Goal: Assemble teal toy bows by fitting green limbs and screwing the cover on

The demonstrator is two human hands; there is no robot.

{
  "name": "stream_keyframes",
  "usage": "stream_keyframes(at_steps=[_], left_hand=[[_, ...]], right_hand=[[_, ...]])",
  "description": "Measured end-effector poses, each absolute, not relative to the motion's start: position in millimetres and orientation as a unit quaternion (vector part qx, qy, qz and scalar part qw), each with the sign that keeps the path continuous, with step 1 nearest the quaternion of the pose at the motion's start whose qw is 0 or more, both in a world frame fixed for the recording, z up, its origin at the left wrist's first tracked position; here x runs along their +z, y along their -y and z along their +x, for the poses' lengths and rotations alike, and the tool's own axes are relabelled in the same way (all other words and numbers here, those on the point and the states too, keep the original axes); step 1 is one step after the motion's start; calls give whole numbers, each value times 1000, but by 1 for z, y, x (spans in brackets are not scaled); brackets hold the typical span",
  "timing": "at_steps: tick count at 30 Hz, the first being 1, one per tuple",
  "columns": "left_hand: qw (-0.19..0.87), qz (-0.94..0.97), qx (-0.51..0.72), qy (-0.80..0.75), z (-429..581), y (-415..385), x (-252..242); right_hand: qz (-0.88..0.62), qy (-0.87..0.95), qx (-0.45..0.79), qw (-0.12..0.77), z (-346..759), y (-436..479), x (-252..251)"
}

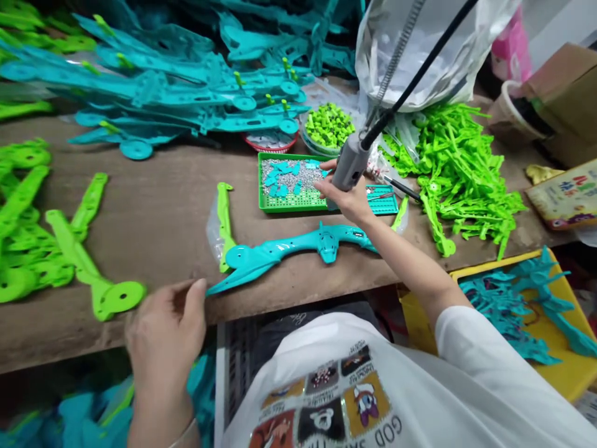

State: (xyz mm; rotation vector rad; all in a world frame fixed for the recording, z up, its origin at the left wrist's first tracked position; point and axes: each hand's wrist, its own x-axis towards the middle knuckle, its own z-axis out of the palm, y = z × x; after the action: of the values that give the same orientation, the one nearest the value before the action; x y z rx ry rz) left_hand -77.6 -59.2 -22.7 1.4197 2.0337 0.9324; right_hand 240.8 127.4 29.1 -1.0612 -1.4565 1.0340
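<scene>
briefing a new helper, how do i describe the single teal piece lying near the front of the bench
Start at the wooden bench and find the green tray of screws by the grey screwdriver. Just in front of the tray lies one long, curved teal piece, its pointed tip by the left hand. Unlike the heaped teal parts at the back, it lies alone.

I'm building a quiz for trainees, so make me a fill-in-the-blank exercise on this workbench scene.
The right hand grips a grey screwdriver over a ____ tray of screws.
The left hand is near the tip of the teal bow part, which lies on a ____ bench.
The bin holding teal parts is ____.
Missing words: green, wooden, yellow.
</scene>
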Motion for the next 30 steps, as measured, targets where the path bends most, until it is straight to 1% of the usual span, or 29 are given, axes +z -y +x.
stream_keyframes(at_steps=[2, 3, 5, 7, 9, 11, 13, 15, 19, 22, 25, 30], left_hand=[[105, 583, 310, -743, -52, 46, -5], [77, 642, 309, -697, -35, 37, 3], [122, 741, 308, -584, -3, 11, 12], [123, 774, 307, -540, 18, -25, 15], [88, 779, 301, -543, 26, -68, 15], [86, 786, 260, -554, 25, -110, 13], [115, 798, 196, -558, 26, -146, 11], [149, 798, 154, -564, 32, -170, 6], [180, 778, 141, -585, 51, -188, -7], [179, 771, 146, -594, 56, -190, -12], [185, 767, 139, -599, 54, -191, -10], [208, 757, 170, -596, 40, -194, -6]], right_hand=[[-432, 615, 440, 491, 246, -127, 28], [-427, 621, 444, 484, 249, -126, 29], [-417, 635, 450, 469, 255, -124, 30], [-405, 652, 453, 453, 265, -121, 32], [-388, 671, 458, 435, 277, -115, 34], [-393, 686, 452, 413, 294, -106, 36], [-438, 697, 423, 379, 313, -92, 35], [-489, 716, 378, 325, 330, -74, 31], [-510, 786, 293, 191, 346, -38, 16], [-529, 812, 210, 127, 339, -25, 4], [-549, 813, 163, 109, 330, -24, -4], [-569, 805, 141, 97, 320, -25, -4]])
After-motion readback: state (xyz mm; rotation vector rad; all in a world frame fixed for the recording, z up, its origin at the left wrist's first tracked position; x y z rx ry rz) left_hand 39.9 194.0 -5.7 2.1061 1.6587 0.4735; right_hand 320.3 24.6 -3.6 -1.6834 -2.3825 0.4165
